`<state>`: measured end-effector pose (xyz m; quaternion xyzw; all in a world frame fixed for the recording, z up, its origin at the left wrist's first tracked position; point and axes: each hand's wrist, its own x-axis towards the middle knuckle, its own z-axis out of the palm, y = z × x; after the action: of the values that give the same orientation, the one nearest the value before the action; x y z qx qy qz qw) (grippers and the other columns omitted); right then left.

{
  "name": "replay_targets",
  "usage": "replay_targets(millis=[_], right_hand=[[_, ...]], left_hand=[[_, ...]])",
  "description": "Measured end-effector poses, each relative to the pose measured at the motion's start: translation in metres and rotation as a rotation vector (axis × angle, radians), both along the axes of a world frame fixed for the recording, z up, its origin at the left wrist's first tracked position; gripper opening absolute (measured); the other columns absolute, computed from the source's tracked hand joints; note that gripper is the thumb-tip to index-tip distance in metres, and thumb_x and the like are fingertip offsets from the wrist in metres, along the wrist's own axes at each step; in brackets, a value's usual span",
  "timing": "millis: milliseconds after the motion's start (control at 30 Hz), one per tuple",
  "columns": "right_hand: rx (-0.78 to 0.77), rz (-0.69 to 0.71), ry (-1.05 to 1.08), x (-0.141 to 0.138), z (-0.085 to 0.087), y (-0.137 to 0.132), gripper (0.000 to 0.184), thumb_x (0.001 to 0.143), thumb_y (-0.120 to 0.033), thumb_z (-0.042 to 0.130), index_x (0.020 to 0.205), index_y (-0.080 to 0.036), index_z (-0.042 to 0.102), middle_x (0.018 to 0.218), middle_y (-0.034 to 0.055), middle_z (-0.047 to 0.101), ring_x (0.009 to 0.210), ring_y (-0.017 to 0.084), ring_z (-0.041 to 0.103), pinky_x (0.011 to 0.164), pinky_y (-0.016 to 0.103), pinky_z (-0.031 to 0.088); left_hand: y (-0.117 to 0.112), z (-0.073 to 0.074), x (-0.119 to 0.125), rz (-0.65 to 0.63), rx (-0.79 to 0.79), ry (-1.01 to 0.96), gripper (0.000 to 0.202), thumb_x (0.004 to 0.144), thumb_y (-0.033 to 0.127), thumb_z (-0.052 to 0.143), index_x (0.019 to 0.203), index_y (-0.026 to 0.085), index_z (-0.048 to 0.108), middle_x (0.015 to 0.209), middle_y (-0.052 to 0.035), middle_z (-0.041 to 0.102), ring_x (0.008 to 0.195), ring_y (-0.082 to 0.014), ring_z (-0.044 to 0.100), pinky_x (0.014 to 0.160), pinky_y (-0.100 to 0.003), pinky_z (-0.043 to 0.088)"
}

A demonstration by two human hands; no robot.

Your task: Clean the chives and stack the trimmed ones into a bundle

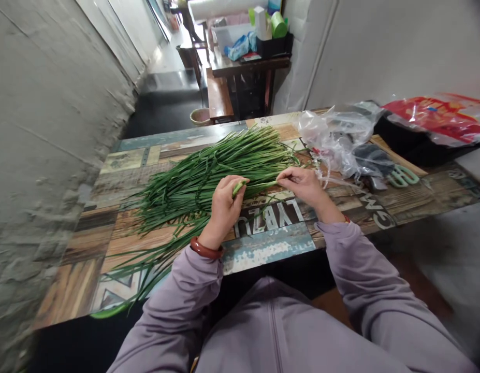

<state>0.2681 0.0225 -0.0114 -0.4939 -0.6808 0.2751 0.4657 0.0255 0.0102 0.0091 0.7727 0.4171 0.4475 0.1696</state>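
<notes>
A large heap of long green chive stalks (208, 171) lies across the patterned table (263, 248). My left hand (224, 204) is closed around the pale end of one stalk (257, 185), just in front of the heap. My right hand (304, 186) pinches the same stalk at its other end, so it stretches between both hands. A reddish bangle sits on my left wrist.
Crumpled clear plastic bags (340, 137) and green-handled scissors (403, 176) lie to the right. A red-printed bag (437, 116) rests on a black item at far right. A rough grey wall runs along the left. A cluttered dark wooden desk (247, 62) stands behind.
</notes>
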Motion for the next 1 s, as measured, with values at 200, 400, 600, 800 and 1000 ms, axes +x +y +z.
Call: replay_targets(millis=[200,400,600,800,1000], right_hand=[[-0.106,0.098,0.140,-0.034,0.003,0.003,0.019,0.080,-0.038,0.068,0.084,-0.020,0.073,0.071,-0.0005,0.068,0.061,0.012,0.058,0.058,0.025,0.047],[-0.160,-0.025,0.324,-0.059,0.000,0.000,0.023,0.084,-0.043,0.064,0.087,-0.020,0.066,0.070,-0.0014,0.066,0.063,0.011,0.062,0.057,0.023,0.049],[-0.084,-0.020,0.178,-0.064,0.003,-0.012,0.024,0.080,-0.032,0.067,0.101,-0.022,0.061,0.081,-0.0003,0.071,0.069,0.013,0.065,0.066,0.027,0.053],[0.007,-0.021,0.014,-0.066,-0.001,-0.010,0.044,0.077,-0.020,0.063,0.119,-0.024,0.052,0.090,0.0000,0.070,0.079,0.015,0.067,0.079,0.031,0.055],[0.053,-0.027,-0.063,-0.067,-0.003,-0.011,0.055,0.075,-0.014,0.057,0.128,-0.024,0.046,0.094,0.0014,0.070,0.083,0.017,0.066,0.083,0.033,0.054]], left_hand=[[-0.001,-0.001,0.001,-0.112,-0.162,0.094,0.026,0.099,0.034,0.045,0.099,0.019,0.067,0.098,-0.0075,0.070,0.094,-0.0187,0.064,0.086,-0.031,0.049],[0.005,-0.009,-0.004,-0.084,-0.376,0.089,0.017,0.095,0.030,0.050,0.085,0.020,0.059,0.071,-0.0007,0.062,0.066,-0.0144,0.057,0.064,-0.025,0.043],[0.003,-0.003,-0.001,-0.098,-0.455,0.053,0.013,0.093,0.028,0.050,0.085,0.019,0.054,0.069,0.0007,0.062,0.057,-0.0125,0.055,0.060,-0.025,0.040],[0.004,-0.005,0.001,-0.119,-0.460,0.066,0.013,0.093,0.025,0.050,0.081,0.020,0.052,0.067,0.0009,0.062,0.054,-0.0121,0.053,0.059,-0.026,0.039],[0.004,-0.008,0.002,-0.100,-0.407,0.048,0.018,0.091,0.027,0.056,0.075,0.021,0.050,0.064,0.0001,0.057,0.059,-0.0141,0.049,0.063,-0.028,0.039]])
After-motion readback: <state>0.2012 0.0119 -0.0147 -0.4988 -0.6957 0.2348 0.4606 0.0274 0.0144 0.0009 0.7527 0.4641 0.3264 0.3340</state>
